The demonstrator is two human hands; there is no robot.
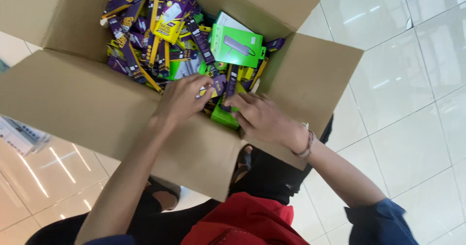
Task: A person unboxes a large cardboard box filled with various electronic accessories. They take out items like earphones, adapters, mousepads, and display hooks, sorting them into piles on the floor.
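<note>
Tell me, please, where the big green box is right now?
In the head view, the big green box lies atop the packages in the cardboard carton, toward its far right side, beyond the right hand.

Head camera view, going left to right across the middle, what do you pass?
Brown cardboard box flap → left hand → small green packet → right hand → beaded wrist bracelet → glossy white floor tiles.

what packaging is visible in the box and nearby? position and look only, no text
Green box: upper right of the cardboard carton, flat rectangle, bright green, grey product picture.
Purple and yellow packs: heaped in the carton's upper left, slim, long.
Small green pack: near edge, between left hand and right hand.
White package: on the floor at far left, partly cut off.
</note>
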